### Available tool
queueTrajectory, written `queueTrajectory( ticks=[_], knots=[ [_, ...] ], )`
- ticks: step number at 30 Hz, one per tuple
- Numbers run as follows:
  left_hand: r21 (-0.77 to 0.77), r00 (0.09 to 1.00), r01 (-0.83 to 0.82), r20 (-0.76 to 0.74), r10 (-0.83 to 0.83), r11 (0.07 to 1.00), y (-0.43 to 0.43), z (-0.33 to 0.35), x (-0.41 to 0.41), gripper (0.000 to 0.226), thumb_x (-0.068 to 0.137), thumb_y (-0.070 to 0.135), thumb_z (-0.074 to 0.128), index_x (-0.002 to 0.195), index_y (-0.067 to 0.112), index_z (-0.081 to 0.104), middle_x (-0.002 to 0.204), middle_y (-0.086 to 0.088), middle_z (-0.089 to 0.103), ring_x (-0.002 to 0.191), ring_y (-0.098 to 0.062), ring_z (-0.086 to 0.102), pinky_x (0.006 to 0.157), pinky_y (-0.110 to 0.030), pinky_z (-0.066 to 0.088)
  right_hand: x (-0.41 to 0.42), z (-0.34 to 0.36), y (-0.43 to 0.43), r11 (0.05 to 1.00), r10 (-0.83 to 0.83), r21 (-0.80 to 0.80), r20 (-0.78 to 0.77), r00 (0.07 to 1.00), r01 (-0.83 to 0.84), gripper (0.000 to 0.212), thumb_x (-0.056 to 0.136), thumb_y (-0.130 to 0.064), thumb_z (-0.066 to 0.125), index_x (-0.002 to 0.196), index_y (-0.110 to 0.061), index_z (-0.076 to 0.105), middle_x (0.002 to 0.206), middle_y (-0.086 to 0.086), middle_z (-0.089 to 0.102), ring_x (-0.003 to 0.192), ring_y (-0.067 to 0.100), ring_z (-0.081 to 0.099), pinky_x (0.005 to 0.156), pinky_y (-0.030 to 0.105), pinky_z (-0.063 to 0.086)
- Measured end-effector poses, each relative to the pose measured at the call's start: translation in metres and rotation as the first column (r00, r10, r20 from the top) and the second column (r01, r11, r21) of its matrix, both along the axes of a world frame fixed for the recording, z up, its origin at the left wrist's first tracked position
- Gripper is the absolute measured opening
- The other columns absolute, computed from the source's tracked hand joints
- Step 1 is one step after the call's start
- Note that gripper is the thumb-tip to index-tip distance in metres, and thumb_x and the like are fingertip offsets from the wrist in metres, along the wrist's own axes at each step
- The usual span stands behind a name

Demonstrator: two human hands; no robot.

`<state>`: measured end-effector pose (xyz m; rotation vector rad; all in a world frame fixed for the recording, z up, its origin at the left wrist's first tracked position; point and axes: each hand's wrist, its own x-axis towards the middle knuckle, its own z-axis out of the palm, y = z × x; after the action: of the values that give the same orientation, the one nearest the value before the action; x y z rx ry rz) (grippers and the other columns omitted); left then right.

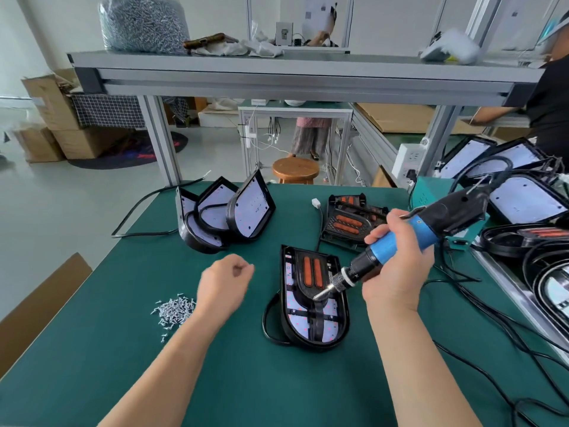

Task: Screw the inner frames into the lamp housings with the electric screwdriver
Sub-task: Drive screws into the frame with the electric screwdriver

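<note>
The lamp housing [331, 331] lies flat near the middle of the green surface [107, 365], its open side up and its rounded end toward the person. It is a black shell, square at the far end. A pale panel dotted with small red marks lines its floor. A black cable [267, 318] loops out of its left side.

The inner frame [304, 292] sits in the housing's far half. It is black, with a finely meshed face and two upright orange strips side by side.

The right hand [397, 269] grips the electric screwdriver [400, 240] around its blue barrel, fingers wrapped over the top. The tool slants down to the left. Its knurled metal chuck and bit reach over the housing, with the tip at the lower edge of the inner frame. I cannot tell whether the tip touches.

The left hand [224, 285] is raised to the left of the housing, apart from it. Its fingers are curled into the palm with the thumb against the forefinger, and nothing shows in them.

A loose pile of silvery screws [174, 309] lies on the surface just left of that wrist. Behind it, three more housings [228, 211] lean together on edge. A stack of inner frames [351, 220] lies behind the right hand. Further housings [523, 195] with tangled black cables crowd the right side.
</note>
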<state>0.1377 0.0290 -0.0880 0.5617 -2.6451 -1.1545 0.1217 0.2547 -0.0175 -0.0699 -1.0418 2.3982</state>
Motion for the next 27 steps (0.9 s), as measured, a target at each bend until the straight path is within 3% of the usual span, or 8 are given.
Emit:
queueTrajectory(
  ticks=[3, 6, 10, 14, 18, 22, 25, 27],
  knots=[
    [-0.085, 0.999, -0.045, 0.024, 0.047, 0.995, -0.037, 0.001, 0.005, 0.021, 0.087, 0.015, 0.067, 0.071, 0.029, 0.068, 0.072, 0.008, 0.069, 0.079, -0.024, 0.064, 0.065, -0.028, 0.045, 0.000, -0.008, 0.005, 0.999, -0.047, -0.020, 0.068, 0.997, 0.048, 0.013, 0.090, -0.003, 0.063, 0.089, -0.016, 0.059, 0.066, -0.006, 0.058, 0.056, 0.013, 0.054, 0.058, 0.026, 0.049],
    [-0.066, 0.994, 0.005, 0.112, 0.002, 0.998, -0.062, 0.000, 0.008, 0.027, 0.084, 0.007, 0.071, 0.069, 0.030, 0.069, 0.073, 0.010, 0.068, 0.070, -0.012, 0.062, 0.059, -0.024, 0.043, -0.001, -0.014, 0.010, 0.997, -0.065, -0.038, 0.112, 0.992, 0.069, 0.011, 0.087, -0.009, 0.066, 0.091, -0.016, 0.058, 0.076, 0.003, 0.055, 0.060, 0.016, 0.053, 0.060, 0.027, 0.051],
    [-0.115, 0.987, 0.065, 0.157, -0.046, 0.991, -0.067, -0.001, 0.013, 0.025, 0.082, 0.008, 0.075, 0.071, 0.030, 0.069, 0.075, 0.010, 0.069, 0.072, -0.012, 0.062, 0.064, -0.026, 0.048, -0.001, -0.019, 0.010, 0.995, -0.069, -0.058, 0.158, 0.985, 0.079, 0.012, 0.088, -0.009, 0.067, 0.090, -0.017, 0.058, 0.074, 0.004, 0.053, 0.061, 0.017, 0.053, 0.061, 0.028, 0.051],
    [-0.262, 0.977, 0.133, 0.197, -0.082, 0.956, -0.062, -0.002, 0.014, 0.024, 0.081, 0.017, 0.079, 0.072, 0.034, 0.063, 0.078, 0.011, 0.065, 0.091, -0.022, 0.063, 0.086, -0.035, 0.051, 0.001, -0.022, 0.008, 0.996, -0.069, -0.049, 0.181, 0.981, 0.079, 0.012, 0.089, -0.011, 0.068, 0.091, -0.018, 0.058, 0.069, 0.000, 0.055, 0.062, 0.017, 0.054, 0.061, 0.026, 0.051],
    [-0.354, 0.977, 0.150, 0.195, -0.085, 0.923, -0.059, -0.004, 0.013, 0.027, 0.084, 0.023, 0.076, 0.069, 0.036, 0.057, 0.086, 0.009, 0.061, 0.098, -0.022, 0.056, 0.088, -0.034, 0.043, 0.003, -0.023, 0.010, 0.996, -0.075, -0.028, 0.202, 0.977, 0.082, 0.012, 0.088, -0.013, 0.069, 0.092, -0.018, 0.059, 0.068, -0.001, 0.056, 0.064, 0.018, 0.054, 0.061, 0.025, 0.052],
    [-0.419, 0.976, 0.182, 0.185, -0.113, 0.890, -0.055, -0.005, 0.017, 0.016, 0.090, 0.018, 0.066, 0.080, 0.027, 0.058, 0.089, 0.006, 0.060, 0.098, -0.024, 0.055, 0.084, -0.034, 0.039, 0.005, -0.023, 0.010, 0.997, -0.074, -0.018, 0.226, 0.971, 0.080, 0.011, 0.090, -0.014, 0.068, 0.094, -0.018, 0.059, 0.072, 0.000, 0.056, 0.065, 0.018, 0.055, 0.061, 0.023, 0.053],
    [-0.250, 0.986, 0.165, 0.031, -0.163, 0.954, -0.044, -0.001, 0.023, 0.016, 0.088, 0.007, 0.062, 0.079, 0.018, 0.055, 0.077, 0.003, 0.063, 0.081, -0.024, 0.058, 0.071, -0.033, 0.044, 0.007, -0.023, 0.010, 0.997, -0.063, -0.029, 0.258, 0.964, 0.073, 0.013, 0.090, -0.018, 0.069, 0.098, -0.018, 0.060, 0.068, -0.002, 0.058, 0.064, 0.016, 0.058, 0.061, 0.021, 0.053],
    [-0.058, 0.982, 0.182, -0.048, -0.184, 0.982, -0.028, 0.008, 0.028, 0.018, 0.086, 0.006, 0.069, 0.076, 0.018, 0.058, 0.072, 0.004, 0.065, 0.069, -0.013, 0.059, 0.065, -0.026, 0.047, 0.008, -0.021, 0.011, 0.997, -0.060, -0.034, 0.279, 0.958, 0.072, 0.011, 0.090, -0.022, 0.069, 0.095, -0.021, 0.059, 0.065, -0.005, 0.060, 0.062, 0.014, 0.059, 0.061, 0.020, 0.052]
  ],
)
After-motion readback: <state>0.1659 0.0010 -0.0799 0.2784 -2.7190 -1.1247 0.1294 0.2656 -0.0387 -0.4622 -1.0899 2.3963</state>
